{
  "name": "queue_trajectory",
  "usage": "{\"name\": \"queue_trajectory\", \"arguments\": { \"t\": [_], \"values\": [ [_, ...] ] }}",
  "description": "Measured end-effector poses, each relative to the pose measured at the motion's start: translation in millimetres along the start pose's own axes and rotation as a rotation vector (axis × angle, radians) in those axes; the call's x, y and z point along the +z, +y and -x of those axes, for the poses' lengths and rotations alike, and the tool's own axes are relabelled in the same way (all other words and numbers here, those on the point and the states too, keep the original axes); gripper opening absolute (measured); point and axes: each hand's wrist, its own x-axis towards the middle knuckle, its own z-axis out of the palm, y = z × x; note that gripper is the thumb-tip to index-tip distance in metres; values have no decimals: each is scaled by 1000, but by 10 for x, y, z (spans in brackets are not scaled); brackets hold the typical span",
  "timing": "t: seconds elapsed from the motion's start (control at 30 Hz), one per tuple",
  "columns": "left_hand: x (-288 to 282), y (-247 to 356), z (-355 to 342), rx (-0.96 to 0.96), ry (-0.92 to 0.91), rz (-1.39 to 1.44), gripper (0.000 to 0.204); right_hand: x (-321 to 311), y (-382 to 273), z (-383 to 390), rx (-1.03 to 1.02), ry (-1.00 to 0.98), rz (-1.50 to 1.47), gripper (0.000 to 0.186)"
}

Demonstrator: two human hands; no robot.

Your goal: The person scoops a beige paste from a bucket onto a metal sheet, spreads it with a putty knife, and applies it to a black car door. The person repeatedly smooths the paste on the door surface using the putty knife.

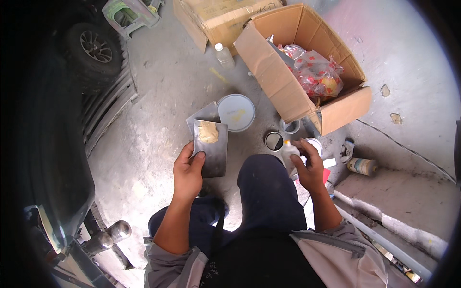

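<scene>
Concrete floor [153, 96], dark-lettered carton [228, 21], left grip [188, 174] pinching grey plate [215, 158], right grip [311, 166] curled round white container [289, 152]

Open cardbd box [271, 72] w/ red-patterned plastic [314, 72], clear btl [224, 57] nearby, stool [145, 13] nr wheel [97, 47], upper L

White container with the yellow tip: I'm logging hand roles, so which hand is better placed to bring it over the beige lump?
Right, probably: the right hand holds the white container, while the left hand is occupied gripping the grey plate that bears the beige lump.
</scene>
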Motion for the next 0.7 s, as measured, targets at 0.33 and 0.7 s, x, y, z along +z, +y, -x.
{"name": "queue_trajectory", "arguments": {
  "t": [0.33, 0.7],
  "values": [
    [36, 42, -152, -6, -20, 64, 37, 886, -509, -616, -11, -219, -702, 66],
    [-35, 79, -175, -6, -7, -21, 36, 1227, -683, -678, 84, -321, -952, 61]
  ]
}}
